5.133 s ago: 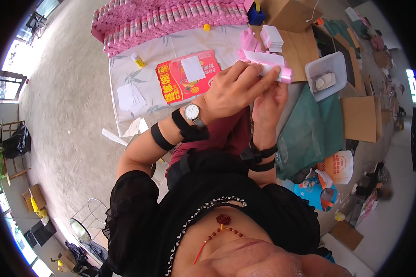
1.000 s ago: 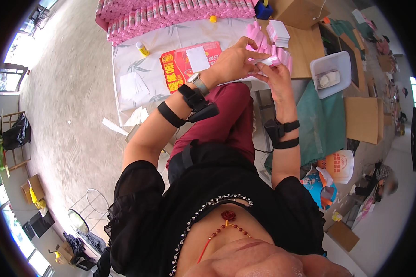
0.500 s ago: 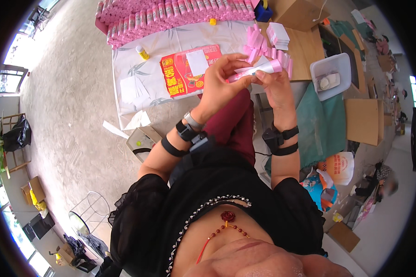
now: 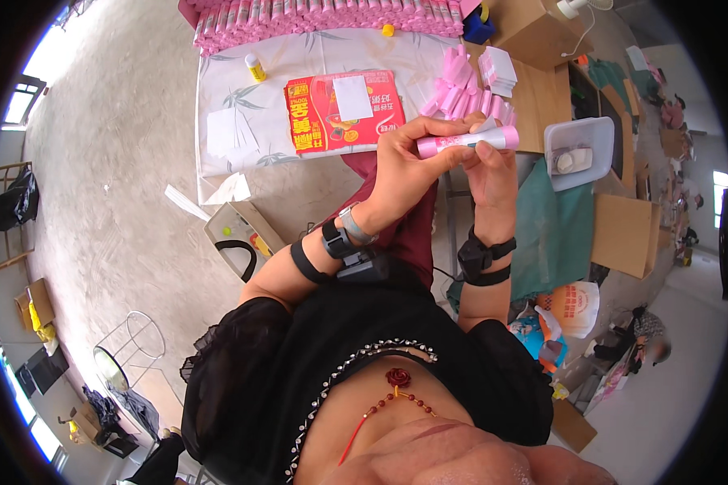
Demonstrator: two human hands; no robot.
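Both hands, left hand (image 4: 404,166) and right hand (image 4: 489,174), grip one pink roll (image 4: 467,141) mid-wrap; loose pink rolls (image 4: 461,89) on bench (image 4: 243,89) unwrapped, finished rows (image 4: 332,16) behind.

pink tube (image 4: 467,141) (white label), held level

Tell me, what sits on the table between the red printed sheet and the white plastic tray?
A loose heap of pink tubes lies between the red printed sheet and the white plastic tray, with a small stack of white papers beside it, in the head view.
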